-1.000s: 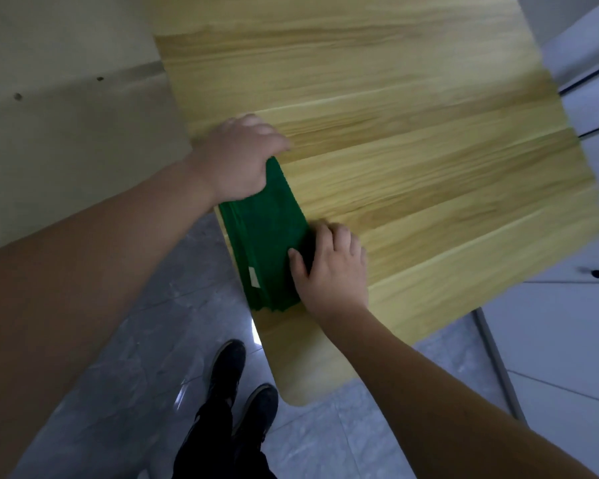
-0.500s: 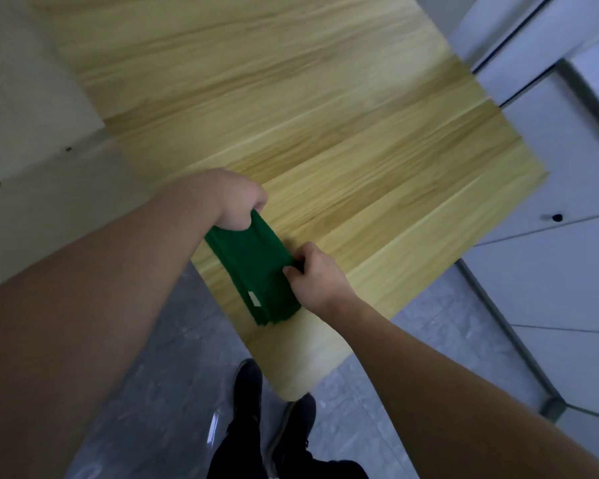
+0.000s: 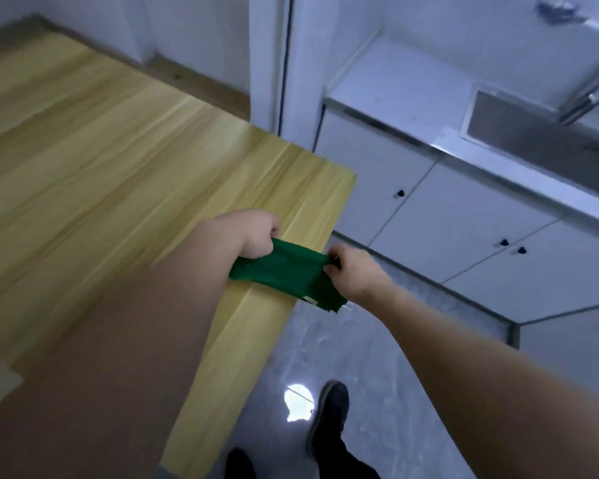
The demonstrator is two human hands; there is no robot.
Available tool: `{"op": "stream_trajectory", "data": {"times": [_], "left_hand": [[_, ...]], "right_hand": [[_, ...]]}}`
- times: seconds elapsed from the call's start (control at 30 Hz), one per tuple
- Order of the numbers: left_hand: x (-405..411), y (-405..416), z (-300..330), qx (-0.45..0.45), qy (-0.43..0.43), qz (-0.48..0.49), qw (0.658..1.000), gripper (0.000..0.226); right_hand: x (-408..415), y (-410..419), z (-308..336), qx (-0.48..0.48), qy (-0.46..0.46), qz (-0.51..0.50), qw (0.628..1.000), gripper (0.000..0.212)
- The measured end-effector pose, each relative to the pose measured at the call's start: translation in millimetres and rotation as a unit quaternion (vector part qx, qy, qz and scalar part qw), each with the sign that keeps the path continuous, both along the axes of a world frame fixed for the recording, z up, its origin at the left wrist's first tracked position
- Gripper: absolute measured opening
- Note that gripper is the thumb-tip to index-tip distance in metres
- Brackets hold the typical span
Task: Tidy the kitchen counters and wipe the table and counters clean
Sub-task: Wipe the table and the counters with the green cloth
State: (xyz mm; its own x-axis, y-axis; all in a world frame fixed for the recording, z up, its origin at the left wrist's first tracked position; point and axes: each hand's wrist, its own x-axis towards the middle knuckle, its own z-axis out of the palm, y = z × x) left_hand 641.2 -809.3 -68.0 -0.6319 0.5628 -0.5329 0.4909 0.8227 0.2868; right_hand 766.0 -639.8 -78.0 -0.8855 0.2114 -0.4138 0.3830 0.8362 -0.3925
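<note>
Now your left hand [image 3: 256, 236] and right hand [image 3: 351, 271] each clenched an end of the green cloth [image 3: 287, 274] at the wooden surface's [image 3: 118, 167] edge.

No text, brand, number or sign can be read anywhere in the view. The only candidate is a small white tag [image 3: 307, 299] sewn at the lower edge of the green cloth [image 3: 284, 273], and it is too small and blurred to show any lettering.
</note>
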Motion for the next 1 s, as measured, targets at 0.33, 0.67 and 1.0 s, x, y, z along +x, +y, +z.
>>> {"op": "stream_trajectory", "data": {"times": [0.33,0.67,1.0], "left_hand": [[-16.9,241.8,72.6,0.043,0.064,-0.090,0.993,0.011],[-88.7,358.3,83.7,0.051,0.078,-0.093,0.991,0.015],[-267.4,432.0,71.0,0.084,0.049,-0.064,0.993,0.016]], "right_hand": [[-3.6,232.3,65.2,-0.014,0.050,-0.099,0.994,0.021],[-63.2,338.8,68.5,-0.059,0.067,-0.150,0.985,0.006],[-234.2,416.6,69.1,-0.087,0.060,-0.161,0.981,0.017]]}}
